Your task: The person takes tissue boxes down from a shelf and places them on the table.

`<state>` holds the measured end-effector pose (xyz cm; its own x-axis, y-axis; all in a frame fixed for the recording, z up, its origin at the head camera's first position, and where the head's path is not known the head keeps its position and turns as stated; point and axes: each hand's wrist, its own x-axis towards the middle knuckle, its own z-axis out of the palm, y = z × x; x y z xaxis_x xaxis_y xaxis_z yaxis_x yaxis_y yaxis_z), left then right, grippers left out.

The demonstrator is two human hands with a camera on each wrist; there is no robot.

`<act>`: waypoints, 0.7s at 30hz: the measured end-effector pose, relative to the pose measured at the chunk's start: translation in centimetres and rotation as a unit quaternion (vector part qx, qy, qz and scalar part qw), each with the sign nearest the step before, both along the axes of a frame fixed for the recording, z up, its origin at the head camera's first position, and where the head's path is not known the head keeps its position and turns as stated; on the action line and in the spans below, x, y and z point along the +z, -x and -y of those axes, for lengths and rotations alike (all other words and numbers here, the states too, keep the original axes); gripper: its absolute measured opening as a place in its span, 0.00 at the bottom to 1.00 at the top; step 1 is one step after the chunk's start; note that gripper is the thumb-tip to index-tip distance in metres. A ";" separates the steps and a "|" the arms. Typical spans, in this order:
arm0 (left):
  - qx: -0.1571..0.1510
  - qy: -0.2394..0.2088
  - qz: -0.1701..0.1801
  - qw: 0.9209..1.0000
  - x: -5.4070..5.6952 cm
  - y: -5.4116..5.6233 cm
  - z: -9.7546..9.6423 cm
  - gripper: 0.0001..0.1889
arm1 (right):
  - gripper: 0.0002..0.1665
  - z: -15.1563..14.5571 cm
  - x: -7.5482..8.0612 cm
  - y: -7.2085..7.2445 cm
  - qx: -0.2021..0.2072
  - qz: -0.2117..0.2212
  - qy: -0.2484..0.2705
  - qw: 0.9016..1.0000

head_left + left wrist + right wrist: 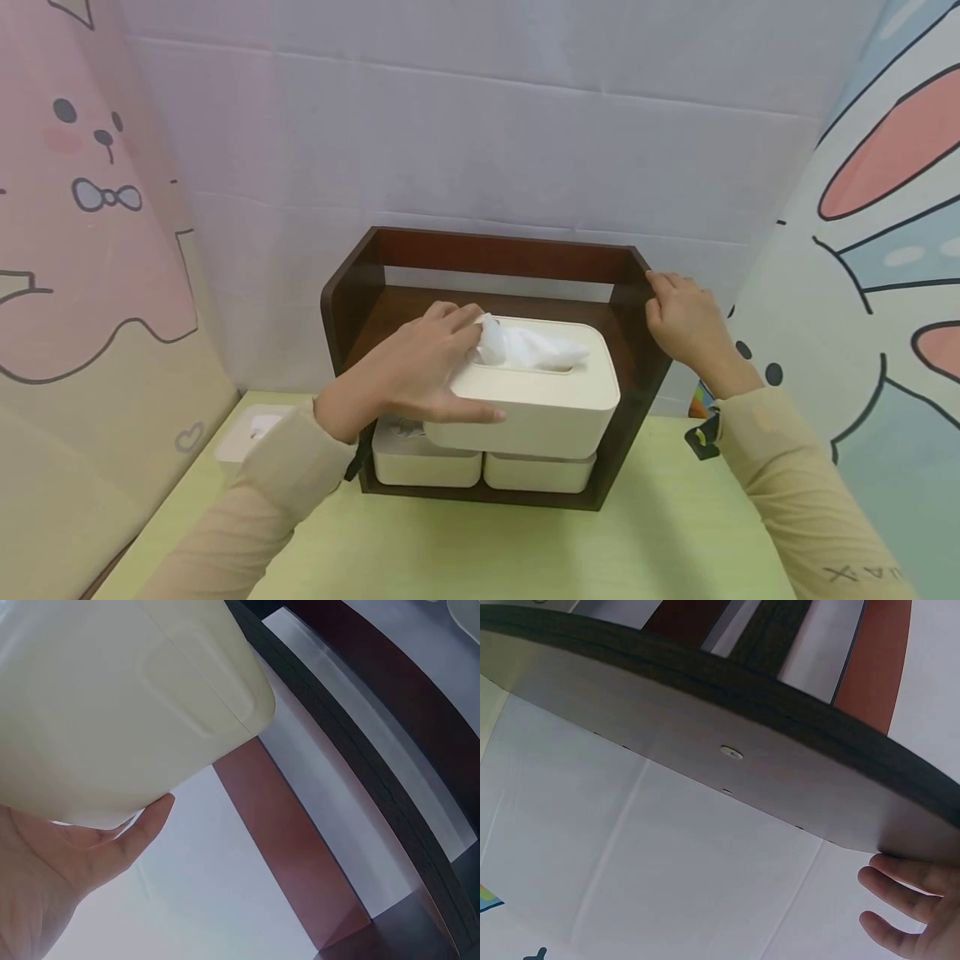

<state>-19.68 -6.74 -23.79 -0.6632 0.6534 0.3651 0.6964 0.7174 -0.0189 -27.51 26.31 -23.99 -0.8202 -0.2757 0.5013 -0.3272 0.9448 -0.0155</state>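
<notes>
My left hand [420,367] grips a cream tissue box [536,429] by its left end, with the thumb along its front face and the fingers on top near the slot. White tissue [525,346] pokes out of that slot. The box is held in front of a dark brown two-tier wooden shelf [480,248], partly hiding its upper board. In the left wrist view the box's underside [112,697] shows above the thumb. At the shelf's right side panel [705,735], my right hand [686,321] touches the upper outer edge with loosely bent fingers.
Two more cream boxes, a left one [427,468] and a right one [538,473], sit side by side on the shelf's lower tier. Another white box [247,429] with tissue stands on the light green table [450,550] at left, partly behind my sleeve. Printed cloth walls surround the table.
</notes>
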 end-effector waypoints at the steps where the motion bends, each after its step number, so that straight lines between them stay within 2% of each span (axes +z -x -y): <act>1: -0.005 -0.003 -0.002 1.000 0.0 -0.2 0.1 0.38 | 0.26 0.0 0.0 0.0 -0.001 0.001 0.000 1.000; 5: -0.015 -0.010 -0.005 1.000 -0.2 -1.0 0.6 0.36 | 0.26 -0.1 0.0 0.0 -0.003 0.003 0.003 1.000; 9: -0.008 -0.010 0.007 1.000 -0.7 -1.7 1.1 0.37 | 0.26 -0.1 0.1 0.0 -0.004 0.010 0.002 1.000; 15: 0.002 -0.010 0.012 1.000 -1.8 -2.4 1.9 0.38 | 0.27 0.0 0.1 -0.1 -0.006 0.018 0.001 1.000; 21: 0.002 -0.013 0.010 1.000 -3.2 -2.9 2.8 0.39 | 0.26 0.0 0.0 -0.1 -0.002 0.009 0.002 1.000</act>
<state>-16.79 -9.54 -27.03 -0.6731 0.6411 0.3685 0.6935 0.7203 0.0136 -27.38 26.30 -23.94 -0.8300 -0.2708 0.4876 -0.3233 0.9460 -0.0250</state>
